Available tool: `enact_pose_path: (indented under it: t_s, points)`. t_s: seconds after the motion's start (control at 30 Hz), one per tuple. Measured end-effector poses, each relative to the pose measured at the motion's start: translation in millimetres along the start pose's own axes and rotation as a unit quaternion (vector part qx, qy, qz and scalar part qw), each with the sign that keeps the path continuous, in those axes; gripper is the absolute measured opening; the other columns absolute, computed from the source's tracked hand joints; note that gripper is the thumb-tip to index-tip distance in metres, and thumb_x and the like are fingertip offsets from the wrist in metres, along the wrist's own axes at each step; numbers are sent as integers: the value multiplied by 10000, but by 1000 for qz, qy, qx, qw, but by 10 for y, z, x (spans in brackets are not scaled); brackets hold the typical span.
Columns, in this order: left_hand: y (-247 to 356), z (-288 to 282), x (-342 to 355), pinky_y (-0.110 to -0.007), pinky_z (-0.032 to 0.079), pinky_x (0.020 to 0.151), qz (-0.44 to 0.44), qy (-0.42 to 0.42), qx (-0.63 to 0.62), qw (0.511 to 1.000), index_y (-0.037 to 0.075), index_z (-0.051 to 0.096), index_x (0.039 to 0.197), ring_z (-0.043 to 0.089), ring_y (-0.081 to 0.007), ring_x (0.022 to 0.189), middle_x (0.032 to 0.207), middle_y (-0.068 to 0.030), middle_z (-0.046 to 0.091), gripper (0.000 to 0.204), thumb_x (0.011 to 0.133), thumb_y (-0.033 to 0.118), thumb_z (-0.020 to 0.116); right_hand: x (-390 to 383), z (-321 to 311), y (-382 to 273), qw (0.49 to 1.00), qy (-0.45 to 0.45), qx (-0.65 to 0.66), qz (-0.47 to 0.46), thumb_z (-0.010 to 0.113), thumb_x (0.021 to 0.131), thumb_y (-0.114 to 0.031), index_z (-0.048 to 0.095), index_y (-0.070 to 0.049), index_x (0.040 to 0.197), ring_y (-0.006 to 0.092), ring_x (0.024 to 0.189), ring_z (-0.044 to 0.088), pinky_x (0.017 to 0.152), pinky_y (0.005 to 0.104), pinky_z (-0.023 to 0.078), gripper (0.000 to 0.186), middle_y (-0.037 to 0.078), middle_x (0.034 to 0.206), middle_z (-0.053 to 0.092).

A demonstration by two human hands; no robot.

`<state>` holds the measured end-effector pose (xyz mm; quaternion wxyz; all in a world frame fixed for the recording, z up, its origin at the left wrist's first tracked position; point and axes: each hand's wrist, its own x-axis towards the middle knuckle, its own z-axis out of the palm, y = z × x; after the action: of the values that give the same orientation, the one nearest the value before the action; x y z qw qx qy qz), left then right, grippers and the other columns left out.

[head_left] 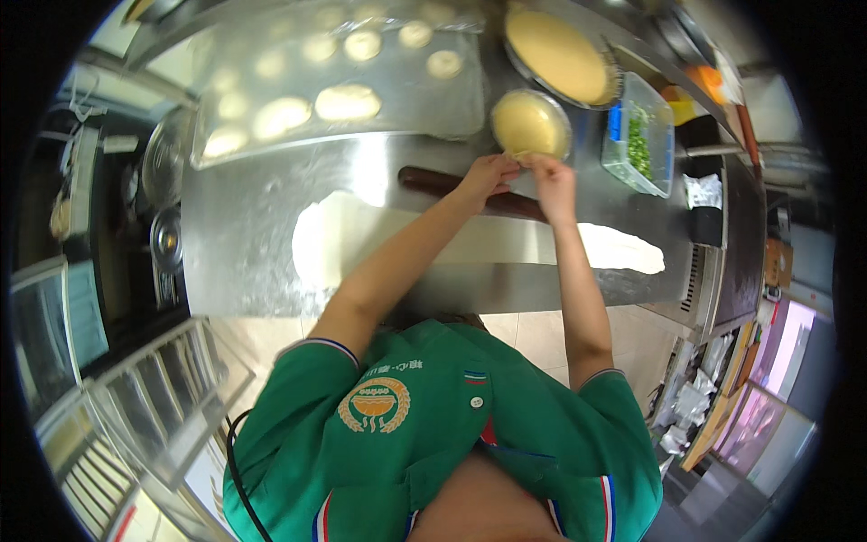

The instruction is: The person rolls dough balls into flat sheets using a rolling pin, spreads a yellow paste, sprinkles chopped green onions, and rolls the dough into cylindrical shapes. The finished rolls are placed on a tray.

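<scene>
Both my hands meet at the near rim of a round bowl of yellow, paste-like or oily stuff. My left hand has its fingers drawn together at the rim. Beside it my right hand is closed, its fingertips bent toward the left ones. What they pinch, perhaps something small and yellowish, is too blurred to name. A dark brown rolling pin lies behind my forearms, partly hidden by them. A long, thin sheet of pale dough stretches across the metal table under both arms.
A metal tray with several dough pieces lies at the back left. At the back right are a large bowl of yellow stuff and a clear plastic box of chopped greens. The steel table's front edge runs by my body.
</scene>
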<state>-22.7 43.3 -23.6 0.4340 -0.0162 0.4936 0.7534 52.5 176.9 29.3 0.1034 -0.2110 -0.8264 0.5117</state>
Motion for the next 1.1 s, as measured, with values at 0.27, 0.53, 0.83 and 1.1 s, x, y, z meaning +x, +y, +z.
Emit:
enact_pose_path:
  t_s: [0.27,0.53,0.83,1.1]
  points:
    - [-10,-2547,-1983,-531,107,1214,182,202,773,573,82,217,1566,220,-258,1501,1635,-90,215,729,974,354,545,-730,1212,-409,965,9,252,-67,514,1027,-164,642,18,1206,267,1127,647,997,375,498,286,145,1184,679]
    - [193,-2663,-2194,-423,216,1205,265,232,476,806,61,271,1549,329,-348,1444,1558,-188,352,593,1037,347,361,-1335,2910,-407,878,-287,-158,-350,725,802,-361,459,55,1380,372,1384,388,1178,467,269,761,234,1443,451]
    - [278,-2973,-2236,-423,200,1203,282,257,545,747,57,281,1547,299,-297,1467,1582,-164,320,601,1041,367,376,-1242,2865,-316,883,-270,-211,-320,658,849,-459,490,20,1373,340,1341,447,1168,447,280,730,208,1417,500]
    - [-188,-2379,-1902,-534,136,1206,177,231,778,557,64,226,1563,219,-301,1499,1622,-166,221,738,986,435,495,-1390,1731,412,819,-389,-318,-276,637,877,-452,538,-32,1345,338,1280,500,1128,477,331,637,180,1320,566]
